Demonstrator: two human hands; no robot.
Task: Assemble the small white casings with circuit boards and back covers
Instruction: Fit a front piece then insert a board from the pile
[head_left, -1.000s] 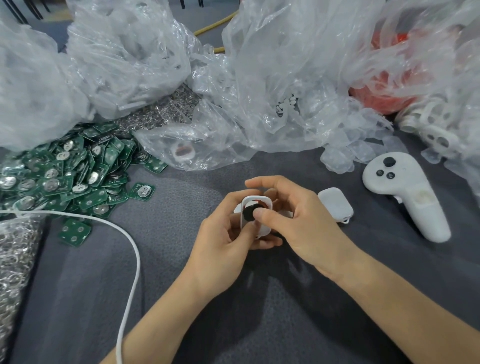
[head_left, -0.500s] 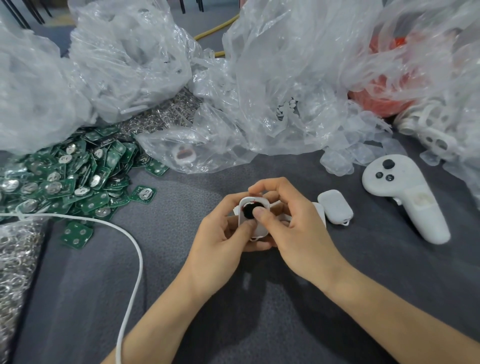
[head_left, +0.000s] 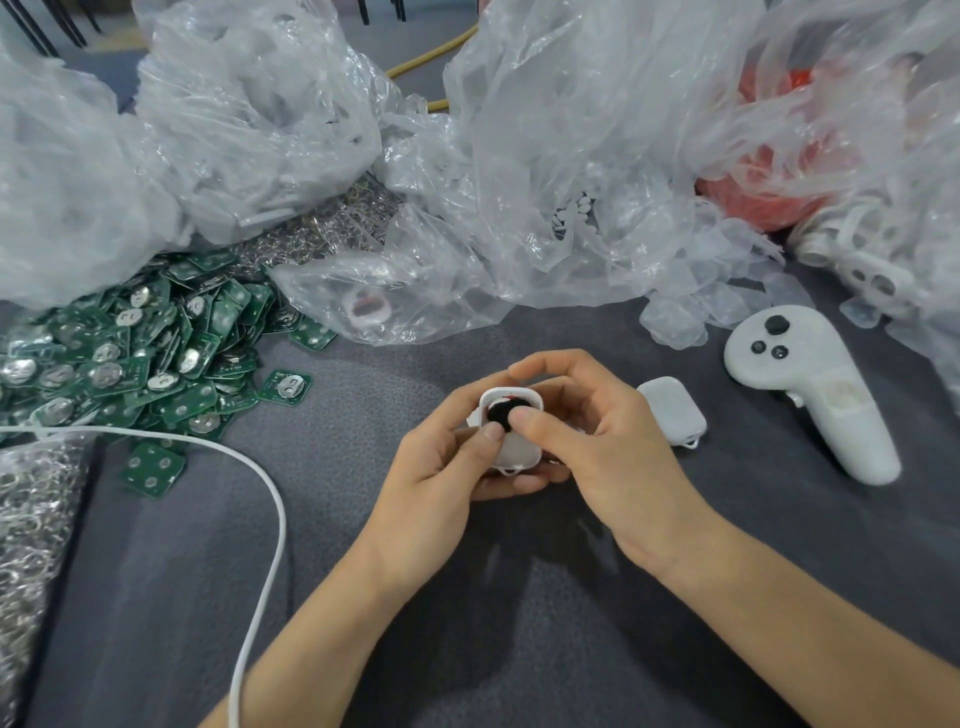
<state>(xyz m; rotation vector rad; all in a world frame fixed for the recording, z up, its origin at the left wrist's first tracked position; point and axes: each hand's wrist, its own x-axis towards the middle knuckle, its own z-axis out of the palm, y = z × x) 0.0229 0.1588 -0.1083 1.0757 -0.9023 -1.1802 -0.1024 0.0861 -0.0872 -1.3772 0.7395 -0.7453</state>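
Holding the small white rounded-rectangle plastic casing up off the grey cloth-covered counter, near the middle of the view, I have my left hand curled round it from below and the side, with the thumb laid on its open face. My right hand pinches it from the far end, thumb tip bearing on the round black pad that sits in the far half of the shell. I judge this to be the step of seating that pad before any board goes in. The next move, as I read it, calls for freeing one hand to reach left to the heap of green square circuit boards, well apart from the casing, and then for a back cover; I cannot tell where the covers lie. The casing's long axis runs away from me, its open side facing up, the small loop end pointing toward my body. A closed white casing lies on the counter just beside my right hand, and a white handheld controller lies further right
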